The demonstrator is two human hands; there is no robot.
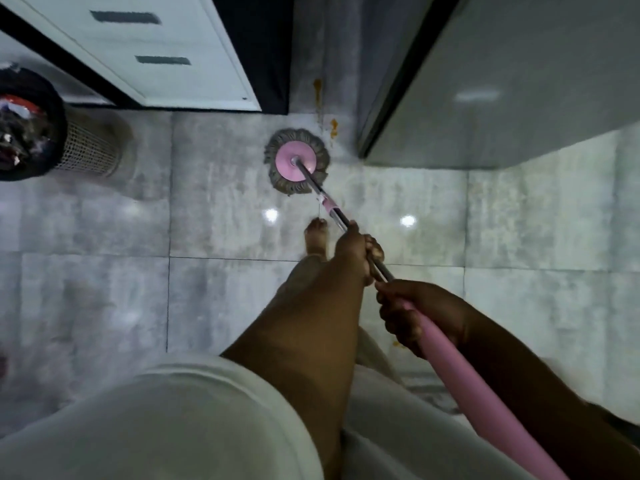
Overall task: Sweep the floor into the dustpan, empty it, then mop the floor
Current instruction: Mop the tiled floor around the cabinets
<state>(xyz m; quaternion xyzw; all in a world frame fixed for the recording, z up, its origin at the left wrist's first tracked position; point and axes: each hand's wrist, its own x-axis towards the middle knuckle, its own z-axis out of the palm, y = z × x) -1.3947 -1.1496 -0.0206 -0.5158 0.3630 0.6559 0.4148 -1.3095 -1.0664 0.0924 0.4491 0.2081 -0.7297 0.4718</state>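
mop handle (pixel 460 372) is cut off by the bottom edge, upper end unseen. part of the shaft is hidden inside the left hand (pixel 356 252) and right hand (pixel 412 317); right fingertips are blurred, so the exact hold can't be read. waste bin (pixel 86 150) is cropped by the left edge, contents too blurred to identify. one bare foot (pixel 316 237) is partly covered by the left forearm; the other foot is hidden. orange marks (pixel 333 128) on the floor (pixel 104 271) are too small to identify. cabinet (pixel 156 53) and the grey appliance (pixel 519 81) are cut by the top edge.
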